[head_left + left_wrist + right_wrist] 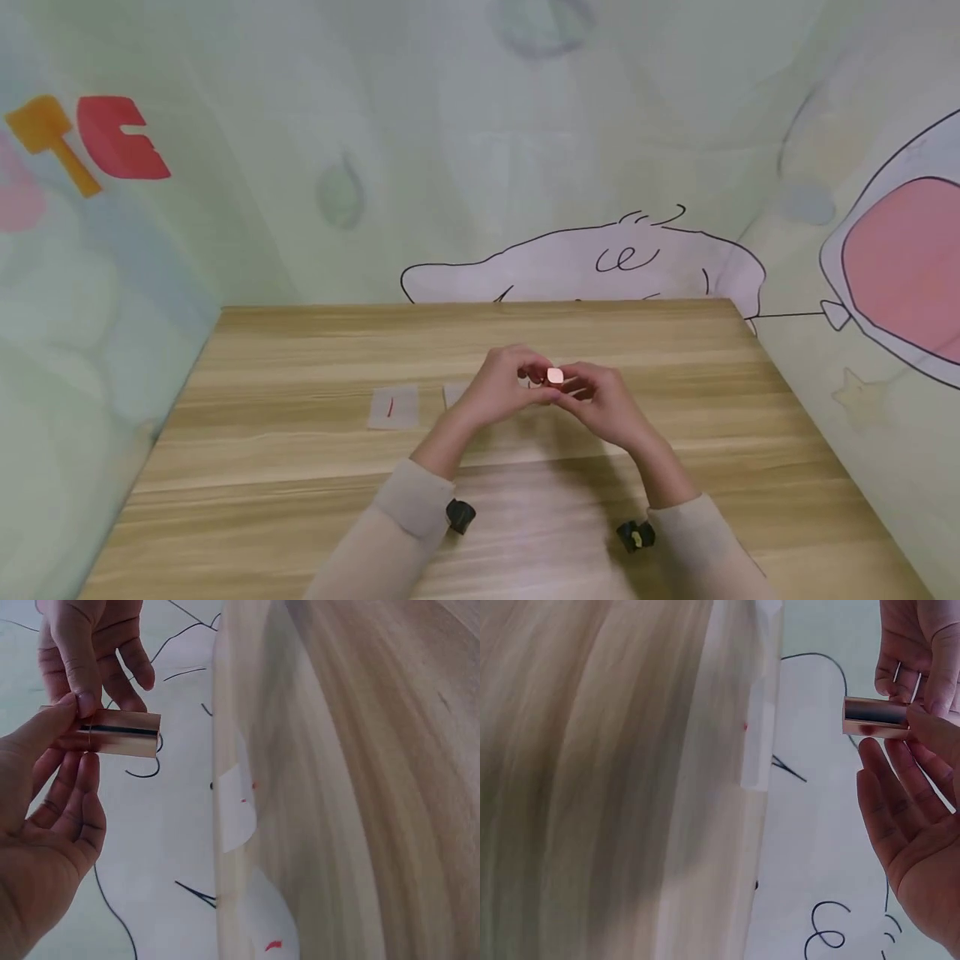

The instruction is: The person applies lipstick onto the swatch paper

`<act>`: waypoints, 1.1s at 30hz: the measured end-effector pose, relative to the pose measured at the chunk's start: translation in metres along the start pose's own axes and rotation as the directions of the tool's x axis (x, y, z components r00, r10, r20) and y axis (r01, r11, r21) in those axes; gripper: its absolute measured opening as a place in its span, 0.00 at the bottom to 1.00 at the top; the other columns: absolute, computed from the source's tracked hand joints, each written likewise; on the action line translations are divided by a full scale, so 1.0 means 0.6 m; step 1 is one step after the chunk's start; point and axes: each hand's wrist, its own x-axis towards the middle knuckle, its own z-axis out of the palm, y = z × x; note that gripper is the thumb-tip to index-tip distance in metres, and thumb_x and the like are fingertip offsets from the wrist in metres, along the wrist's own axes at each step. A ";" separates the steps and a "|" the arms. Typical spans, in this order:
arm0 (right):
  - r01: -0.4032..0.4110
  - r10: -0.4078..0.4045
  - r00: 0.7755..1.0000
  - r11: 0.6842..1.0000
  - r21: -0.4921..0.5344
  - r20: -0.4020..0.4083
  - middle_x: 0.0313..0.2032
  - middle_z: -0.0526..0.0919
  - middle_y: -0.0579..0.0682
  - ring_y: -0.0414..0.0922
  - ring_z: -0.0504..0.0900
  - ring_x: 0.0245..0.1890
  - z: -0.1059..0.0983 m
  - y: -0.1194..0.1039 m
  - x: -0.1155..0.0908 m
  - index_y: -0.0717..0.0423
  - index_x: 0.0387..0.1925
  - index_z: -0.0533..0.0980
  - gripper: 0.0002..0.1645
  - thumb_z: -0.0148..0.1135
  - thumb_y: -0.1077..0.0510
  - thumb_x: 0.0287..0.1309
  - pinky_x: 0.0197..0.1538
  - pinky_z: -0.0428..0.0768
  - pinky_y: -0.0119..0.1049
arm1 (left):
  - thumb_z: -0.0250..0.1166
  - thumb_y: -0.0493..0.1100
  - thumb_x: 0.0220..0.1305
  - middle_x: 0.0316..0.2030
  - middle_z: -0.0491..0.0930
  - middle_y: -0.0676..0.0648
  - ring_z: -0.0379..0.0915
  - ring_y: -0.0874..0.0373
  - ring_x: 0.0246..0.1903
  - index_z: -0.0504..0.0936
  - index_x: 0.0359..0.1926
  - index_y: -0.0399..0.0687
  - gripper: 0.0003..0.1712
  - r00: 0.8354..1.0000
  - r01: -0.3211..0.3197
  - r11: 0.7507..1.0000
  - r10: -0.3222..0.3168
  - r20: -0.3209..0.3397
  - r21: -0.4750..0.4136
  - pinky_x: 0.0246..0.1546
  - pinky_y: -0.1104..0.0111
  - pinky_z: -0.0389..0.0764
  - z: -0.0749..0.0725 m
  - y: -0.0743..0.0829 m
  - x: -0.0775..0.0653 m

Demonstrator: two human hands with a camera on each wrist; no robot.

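In front of me both hands meet over the far half of the table around a shiny rose-gold lipstick tube (555, 377) with squared sides. My left hand (504, 385) pinches it between thumb and fingers, as the left wrist view shows, where a thin seam crosses the tube (127, 735). From the other side my right hand (606, 402) grips it too, thumb on top and fingertips below in the right wrist view. The flat end faces up toward the head camera. To the left lies a white paper slip (405, 407) with a red stroke on it.
A second paper slip (453, 393) is partly covered by the left hand. Beneath everything is a wood-grain table (285, 483), its back edge against a printed cloth backdrop (450, 167). Small black devices (461, 517) sit at both sleeve cuffs.
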 end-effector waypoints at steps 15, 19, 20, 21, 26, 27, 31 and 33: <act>-0.066 0.066 0.998 0.994 -0.089 -0.001 0.45 0.87 0.61 0.56 0.88 0.40 -0.037 0.052 -0.008 0.65 0.47 0.84 0.14 0.71 0.70 0.58 0.42 0.87 0.43 | 0.80 0.41 0.53 0.31 0.83 0.52 0.77 0.61 0.34 0.88 0.37 0.44 0.12 1.000 -0.021 1.000 0.021 0.020 0.016 0.39 0.70 0.80 0.063 -0.023 0.051; -0.069 0.068 0.998 0.993 -0.093 -0.007 0.45 0.87 0.63 0.58 0.88 0.41 -0.044 0.065 -0.008 0.67 0.47 0.83 0.14 0.70 0.71 0.58 0.42 0.87 0.44 | 0.80 0.42 0.54 0.30 0.83 0.53 0.77 0.64 0.32 0.89 0.37 0.44 0.11 1.000 0.004 1.000 -0.005 0.022 0.026 0.38 0.73 0.79 0.074 -0.025 0.063; -0.070 0.069 0.998 0.993 -0.099 -0.012 0.45 0.86 0.63 0.58 0.88 0.41 -0.046 0.068 -0.008 0.67 0.47 0.83 0.14 0.70 0.71 0.58 0.42 0.87 0.45 | 0.80 0.42 0.54 0.30 0.83 0.53 0.77 0.64 0.32 0.89 0.37 0.44 0.11 1.000 0.011 0.999 -0.011 0.021 0.030 0.37 0.74 0.78 0.077 -0.025 0.066; -0.069 0.068 0.998 0.992 -0.104 -0.017 0.45 0.86 0.64 0.59 0.88 0.41 -0.048 0.071 -0.008 0.68 0.47 0.83 0.14 0.70 0.71 0.58 0.42 0.87 0.45 | 0.79 0.42 0.54 0.30 0.83 0.53 0.77 0.64 0.32 0.89 0.37 0.44 0.10 1.000 0.016 0.999 -0.017 0.021 0.035 0.36 0.75 0.77 0.080 -0.025 0.069; -0.080 0.078 0.997 0.989 -0.123 -0.024 0.46 0.86 0.64 0.59 0.88 0.40 -0.052 0.084 -0.010 0.69 0.48 0.82 0.15 0.70 0.71 0.57 0.41 0.87 0.45 | 0.79 0.41 0.54 0.30 0.84 0.51 0.77 0.63 0.31 0.89 0.37 0.43 0.11 0.997 0.060 0.997 -0.062 0.034 0.046 0.35 0.76 0.76 0.093 -0.027 0.077; -0.083 0.081 0.996 0.989 -0.123 -0.024 0.46 0.86 0.64 0.59 0.88 0.40 -0.052 0.087 -0.010 0.69 0.48 0.82 0.15 0.70 0.71 0.57 0.41 0.87 0.45 | 0.79 0.41 0.54 0.30 0.84 0.51 0.77 0.63 0.31 0.89 0.37 0.43 0.11 0.997 0.068 0.996 -0.070 0.038 0.048 0.35 0.76 0.76 0.095 -0.028 0.078; -0.093 0.091 0.996 0.988 -0.123 -0.026 0.46 0.86 0.65 0.59 0.88 0.40 -0.050 0.097 -0.013 0.69 0.48 0.82 0.17 0.71 0.71 0.56 0.42 0.87 0.45 | 0.79 0.42 0.54 0.31 0.83 0.52 0.76 0.64 0.32 0.89 0.38 0.43 0.12 0.995 0.088 0.994 -0.091 0.050 0.063 0.35 0.76 0.76 0.104 -0.033 0.081; -0.098 0.096 0.995 0.987 -0.127 -0.026 0.47 0.86 0.64 0.58 0.88 0.40 -0.048 0.101 -0.014 0.69 0.49 0.82 0.17 0.71 0.71 0.56 0.42 0.87 0.45 | 0.79 0.43 0.54 0.30 0.83 0.52 0.75 0.64 0.32 0.89 0.38 0.43 0.12 0.994 0.093 0.993 -0.097 0.051 0.073 0.35 0.76 0.76 0.106 -0.036 0.081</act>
